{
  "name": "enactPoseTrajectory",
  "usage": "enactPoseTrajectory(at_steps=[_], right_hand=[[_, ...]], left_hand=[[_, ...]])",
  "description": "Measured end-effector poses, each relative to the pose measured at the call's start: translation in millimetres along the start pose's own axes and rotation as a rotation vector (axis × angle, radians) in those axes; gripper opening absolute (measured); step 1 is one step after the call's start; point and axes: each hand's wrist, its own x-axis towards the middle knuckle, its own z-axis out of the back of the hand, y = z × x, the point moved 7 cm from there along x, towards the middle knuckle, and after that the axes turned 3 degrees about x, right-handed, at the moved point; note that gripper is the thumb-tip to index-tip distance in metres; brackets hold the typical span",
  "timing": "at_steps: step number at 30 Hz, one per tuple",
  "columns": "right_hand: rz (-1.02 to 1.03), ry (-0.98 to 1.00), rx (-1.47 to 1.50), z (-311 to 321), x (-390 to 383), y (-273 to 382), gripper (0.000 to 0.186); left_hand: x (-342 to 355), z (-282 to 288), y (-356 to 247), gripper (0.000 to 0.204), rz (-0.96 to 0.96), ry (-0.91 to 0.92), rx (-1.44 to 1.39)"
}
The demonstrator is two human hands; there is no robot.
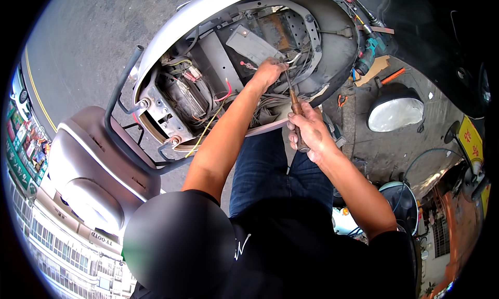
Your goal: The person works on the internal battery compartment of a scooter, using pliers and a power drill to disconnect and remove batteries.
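Note:
My right hand [310, 130] is wrapped round a screwdriver [295, 102] with a brown handle, its shaft pointing away from me into an open vehicle body. My left hand [269, 73] is closed near the tip of that shaft, beside the near end of a grey battery-like box [254, 44]. Its fingertips are pinched, but what they hold is too small to make out. White wires [294, 59] lie just right of these fingers. A red cable [224, 92] and a yellow wire [208, 127] run left of my left forearm.
A silver body shell [182, 36] rims the compartment, with a dark tube rail [112, 104] and a padded seat [99, 164] at left. Right of it lie a teal power drill [368, 53], orange-handled pliers [341, 100], an orange-handled tool [393, 76] and a round mirror-like piece [396, 114].

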Motion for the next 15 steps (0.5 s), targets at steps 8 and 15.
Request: enactPoseTrajectory(at_steps=[8,15], right_hand=[[0.04,0.047,0.026,11,2,-9,0.048],[0.159,0.125,-0.044,20,-1,-4,0.046]], left_hand=[[-14,3,-7,0.041,-0.079,-0.061,-0.027],[-18,6,-12,0.054,0.055,0.158,-0.374]])
